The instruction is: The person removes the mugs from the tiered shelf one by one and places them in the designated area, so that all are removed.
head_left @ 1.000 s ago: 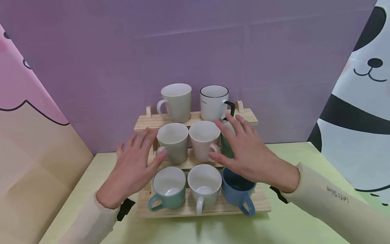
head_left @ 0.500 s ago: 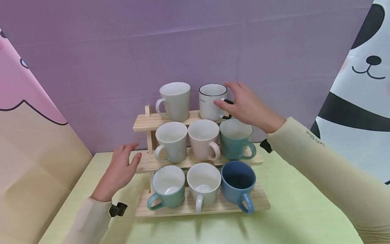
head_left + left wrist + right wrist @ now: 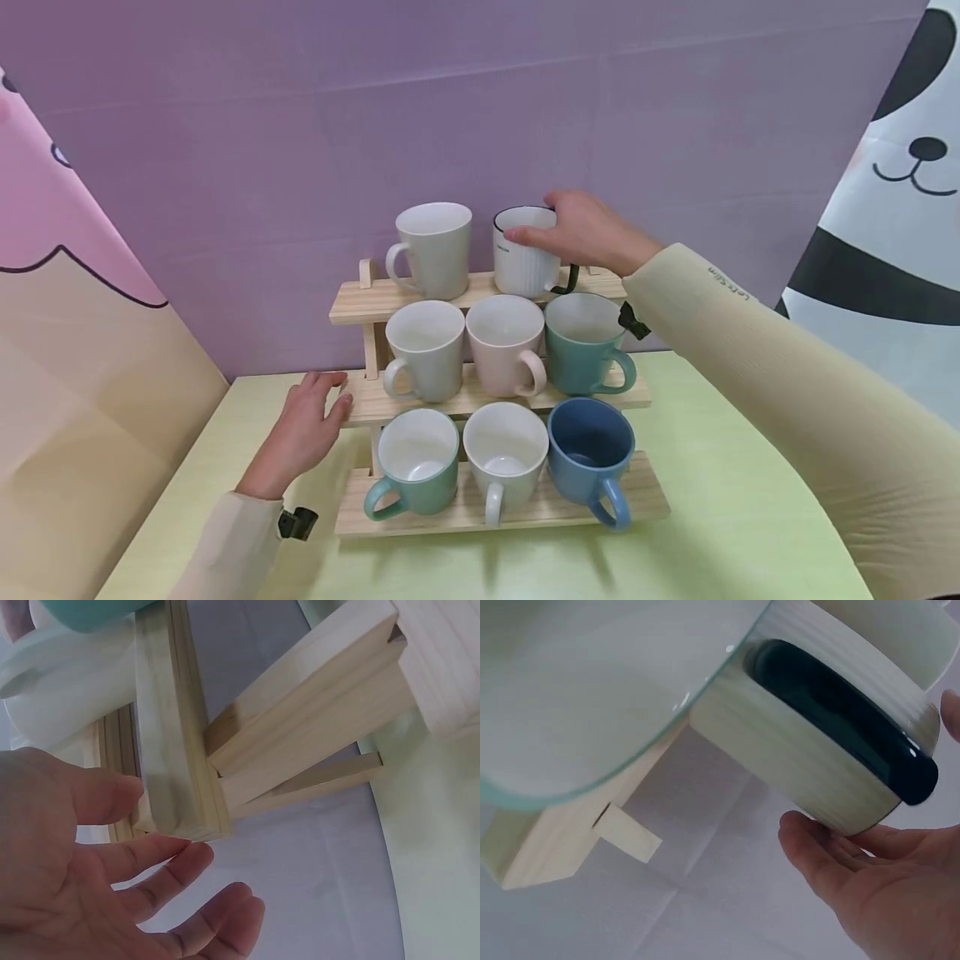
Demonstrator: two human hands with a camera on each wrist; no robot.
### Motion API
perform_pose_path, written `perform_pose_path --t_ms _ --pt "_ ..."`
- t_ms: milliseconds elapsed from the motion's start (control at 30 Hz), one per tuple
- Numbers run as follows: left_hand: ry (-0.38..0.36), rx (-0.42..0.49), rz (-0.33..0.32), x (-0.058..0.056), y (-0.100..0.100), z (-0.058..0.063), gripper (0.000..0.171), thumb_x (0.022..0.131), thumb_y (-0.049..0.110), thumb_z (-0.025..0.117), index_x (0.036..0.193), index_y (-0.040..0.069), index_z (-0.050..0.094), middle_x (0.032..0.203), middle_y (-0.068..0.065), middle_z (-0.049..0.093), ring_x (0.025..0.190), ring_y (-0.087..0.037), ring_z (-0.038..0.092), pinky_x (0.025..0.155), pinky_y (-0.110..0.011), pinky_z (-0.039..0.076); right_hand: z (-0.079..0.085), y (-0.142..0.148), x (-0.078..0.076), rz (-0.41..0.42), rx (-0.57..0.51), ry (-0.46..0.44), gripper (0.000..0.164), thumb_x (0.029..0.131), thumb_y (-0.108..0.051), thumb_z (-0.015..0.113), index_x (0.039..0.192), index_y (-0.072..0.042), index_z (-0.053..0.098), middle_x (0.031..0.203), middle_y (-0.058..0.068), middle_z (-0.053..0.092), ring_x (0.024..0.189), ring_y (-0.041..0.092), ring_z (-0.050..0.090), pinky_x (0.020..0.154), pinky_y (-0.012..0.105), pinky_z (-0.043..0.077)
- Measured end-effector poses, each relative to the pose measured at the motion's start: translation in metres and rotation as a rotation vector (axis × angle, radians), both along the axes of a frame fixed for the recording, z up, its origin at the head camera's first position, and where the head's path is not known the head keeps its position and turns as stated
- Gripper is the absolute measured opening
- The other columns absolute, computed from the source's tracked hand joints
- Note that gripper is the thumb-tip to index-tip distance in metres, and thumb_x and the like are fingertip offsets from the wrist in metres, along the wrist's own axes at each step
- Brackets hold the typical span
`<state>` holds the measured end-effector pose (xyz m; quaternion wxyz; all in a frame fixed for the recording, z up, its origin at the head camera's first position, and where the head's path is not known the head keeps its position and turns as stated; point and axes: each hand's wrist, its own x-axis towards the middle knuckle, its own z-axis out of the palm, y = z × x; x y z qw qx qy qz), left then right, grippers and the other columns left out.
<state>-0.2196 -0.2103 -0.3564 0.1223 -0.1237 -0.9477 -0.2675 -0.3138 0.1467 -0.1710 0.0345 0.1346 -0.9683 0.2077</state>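
A three-tier wooden mug rack (image 3: pixel 352 402) holds several mugs. On its top tier stands a white ribbed mug (image 3: pixel 517 265) with a black rim and a black handle (image 3: pixel 840 720). My right hand (image 3: pixel 596 233) grips this mug near the rim from the right, thumb in front and fingers at the back. The hand covers part of the rim. My left hand (image 3: pixel 300 437) is at the left end of the middle tier. In the left wrist view, its thumb and index finger lie at either side of the board end (image 3: pixel 184 802), while the other fingers are loosely bent.
A plain white mug (image 3: pixel 435 250) stands left on the top tier. White, pink (image 3: pixel 502 342) and green (image 3: pixel 581 350) mugs fill the middle tier. Below are a green mug (image 3: pixel 420 475), a white one and a blue one (image 3: pixel 588 458). A purple backdrop (image 3: pixel 262 208) rises behind.
My right hand has moved up from over the green middle-tier mug to the black-rimmed mug. My left hand has drawn back to the left end of the middle tier.
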Motion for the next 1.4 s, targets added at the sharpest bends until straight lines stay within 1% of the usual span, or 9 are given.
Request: perform_pose_path --t_ms 67,167,367,500,700,867,1100,1233,1400 --pt "0.003 -0.001 -0.005 0.001 0.000 -0.001 0.037 0.097 0.014 0.052 0.126 -0.008 0.050 0.128 -0.023 0.045 0.114 -0.043 0.040 0.093 -0.056 0.035 0.000 0.000 -0.001 -0.002 -0.019 -0.002 0.089 0.083 -0.063 0.057 0.137 0.006 0.038 0.125 0.022 0.051 0.110 0.034 0.050 0.090 0.047 0.043" --pt "0.011 -0.006 -0.006 0.002 0.001 -0.001 0.037 0.096 0.013 0.053 0.126 -0.007 0.050 0.126 -0.022 0.046 0.110 -0.041 0.041 0.092 -0.055 0.036 0.001 0.000 -0.001 -0.014 -0.039 -0.002 0.087 0.082 -0.062 0.058 0.135 0.005 0.041 0.121 0.019 0.053 0.105 0.032 0.052 0.086 0.045 0.046" --pt "0.006 -0.007 -0.001 0.004 0.002 -0.001 0.037 0.096 0.014 0.053 0.126 -0.006 0.050 0.126 -0.020 0.044 0.111 -0.040 0.039 0.092 -0.054 0.036 0.002 0.002 0.001 -0.041 -0.090 0.018 0.086 0.080 -0.062 0.059 0.133 0.004 0.046 0.120 0.018 0.055 0.102 0.029 0.053 0.082 0.042 0.047" --pt "0.002 -0.012 -0.006 0.004 0.003 0.001 0.037 0.096 0.016 0.053 0.127 -0.006 0.050 0.125 -0.020 0.044 0.110 -0.039 0.039 0.091 -0.054 0.037 0.003 0.009 0.003 -0.042 -0.150 0.046 0.078 0.081 -0.060 0.059 0.127 0.003 0.051 0.113 0.016 0.057 0.097 0.029 0.055 0.077 0.040 0.049" --pt "-0.014 -0.020 -0.005 0.003 0.003 0.001 0.038 0.096 0.017 0.054 0.127 -0.005 0.050 0.127 -0.020 0.043 0.112 -0.039 0.038 0.092 -0.055 0.037 0.011 0.026 0.008 -0.041 -0.148 0.106 0.076 0.082 -0.060 0.058 0.125 0.002 0.052 0.112 0.016 0.057 0.095 0.029 0.054 0.075 0.041 0.048" --pt "-0.028 -0.018 -0.016 0.003 0.001 0.000 0.039 0.097 0.017 0.054 0.128 -0.006 0.049 0.126 -0.021 0.042 0.114 -0.040 0.037 0.093 -0.055 0.036 0.018 0.048 0.012 -0.061 -0.162 0.134 0.071 0.083 -0.059 0.057 0.121 0.001 0.055 0.110 0.016 0.057 0.093 0.029 0.053 0.072 0.040 0.045" --pt "-0.044 -0.018 -0.038 0.004 -0.001 -0.001 0.039 0.097 0.016 0.053 0.128 -0.007 0.047 0.126 -0.022 0.040 0.115 -0.041 0.035 0.095 -0.056 0.033 0.024 0.090 0.017 -0.116 -0.149 0.184 0.076 0.084 -0.060 0.056 0.128 0.002 0.051 0.116 0.019 0.055 0.098 0.032 0.051 0.073 0.044 0.044" --pt "-0.049 -0.013 -0.040 0.006 -0.004 -0.003 0.039 0.097 0.016 0.053 0.128 -0.007 0.046 0.127 -0.022 0.039 0.115 -0.041 0.035 0.096 -0.056 0.033 0.019 0.116 0.019 -0.134 -0.114 0.237 0.073 0.085 -0.056 0.058 0.123 0.006 0.052 0.116 0.022 0.050 0.099 0.036 0.046 0.065 0.043 0.044" --pt "-0.046 -0.006 -0.050 0.009 -0.008 -0.002 0.038 0.098 0.016 0.052 0.127 -0.007 0.046 0.127 -0.022 0.038 0.116 -0.041 0.035 0.095 -0.056 0.033 0.002 0.148 0.022 -0.166 -0.066 0.249 0.073 0.085 -0.053 0.061 0.119 0.010 0.052 0.114 0.024 0.044 0.100 0.039 0.040 0.058 0.041 0.042"
